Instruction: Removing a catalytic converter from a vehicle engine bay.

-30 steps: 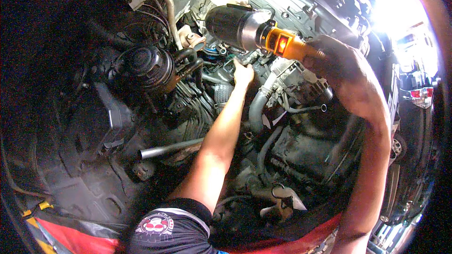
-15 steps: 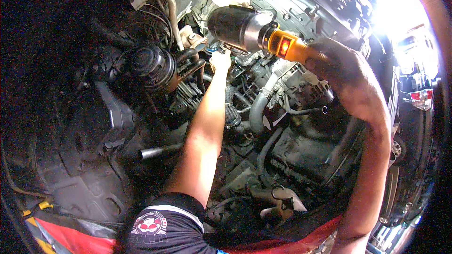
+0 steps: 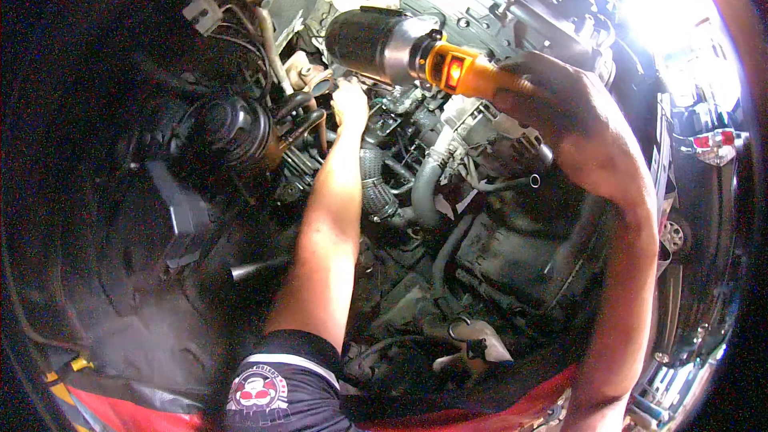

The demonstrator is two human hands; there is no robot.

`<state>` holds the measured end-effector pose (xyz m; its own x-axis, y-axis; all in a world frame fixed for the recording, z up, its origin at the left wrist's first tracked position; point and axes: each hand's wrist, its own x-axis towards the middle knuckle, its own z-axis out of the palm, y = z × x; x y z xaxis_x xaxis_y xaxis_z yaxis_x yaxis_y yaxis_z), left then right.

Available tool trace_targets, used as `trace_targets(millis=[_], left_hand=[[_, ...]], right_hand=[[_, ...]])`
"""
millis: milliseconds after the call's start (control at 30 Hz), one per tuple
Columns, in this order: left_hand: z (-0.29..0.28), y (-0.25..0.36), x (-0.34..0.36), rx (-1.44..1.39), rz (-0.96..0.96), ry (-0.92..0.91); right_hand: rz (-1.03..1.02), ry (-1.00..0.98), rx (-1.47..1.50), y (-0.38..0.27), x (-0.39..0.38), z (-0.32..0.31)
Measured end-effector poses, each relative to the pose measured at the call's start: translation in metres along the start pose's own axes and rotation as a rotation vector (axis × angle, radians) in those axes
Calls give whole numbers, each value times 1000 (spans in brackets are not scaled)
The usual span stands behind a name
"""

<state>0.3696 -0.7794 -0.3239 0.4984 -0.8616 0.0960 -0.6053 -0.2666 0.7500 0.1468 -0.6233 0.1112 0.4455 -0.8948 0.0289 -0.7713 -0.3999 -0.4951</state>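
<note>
My right hand (image 3: pixel 552 116) is wrapped around an orange tool, apparently a work lamp (image 3: pixel 456 70), with a red glowing window. Its dark front end lies against or over a dark metal cylinder (image 3: pixel 368 42); I cannot tell whether they are joined. My left hand (image 3: pixel 350 104) reaches in just below the cylinder, beside pipes and a pale metal flange (image 3: pixel 304 72). Its fingers are curled, with the tips partly hidden, so what they grip cannot be made out. Under that forearm runs a braided hose (image 3: pixel 374 180).
Around my arms are a black round housing (image 3: pixel 232 128), a thick curved hose (image 3: pixel 428 188), a loose metal tube (image 3: pixel 252 270) and the dark bay floor (image 3: pixel 512 256). A red cover (image 3: pixel 128 404) lines the near edge. A dark car (image 3: pixel 704 216) stands at the right.
My left hand has moved left and slightly up, closer to the pale flange. The whole view has shifted a little left, while my right hand keeps its hold on the orange tool.
</note>
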Motion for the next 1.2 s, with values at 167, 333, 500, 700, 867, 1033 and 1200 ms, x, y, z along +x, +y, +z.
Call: trace_targets(millis=[167,333,500,700,867,1033,1200], left_hand=[[11,-12,13,59,-24,50],[20,-16,-5,-148,33,95],[3,-1,-4,-180,-73,31],[13,-29,6,-389,-129,33],[3,-38,-5,-327,-159,-47],[-2,-30,-12,-111,-176,-188],[-9,-20,-21,37,-165,-378]], right_hand=[[-30,10,-16,3,1,-1],[31,64,-35,13,-2,4],[101,-17,-21,4,0,-3],[14,6,-69,14,0,2],[99,-21,-48,1,2,1],[-42,81,-45,5,1,4],[-35,34,-87,10,0,6]])
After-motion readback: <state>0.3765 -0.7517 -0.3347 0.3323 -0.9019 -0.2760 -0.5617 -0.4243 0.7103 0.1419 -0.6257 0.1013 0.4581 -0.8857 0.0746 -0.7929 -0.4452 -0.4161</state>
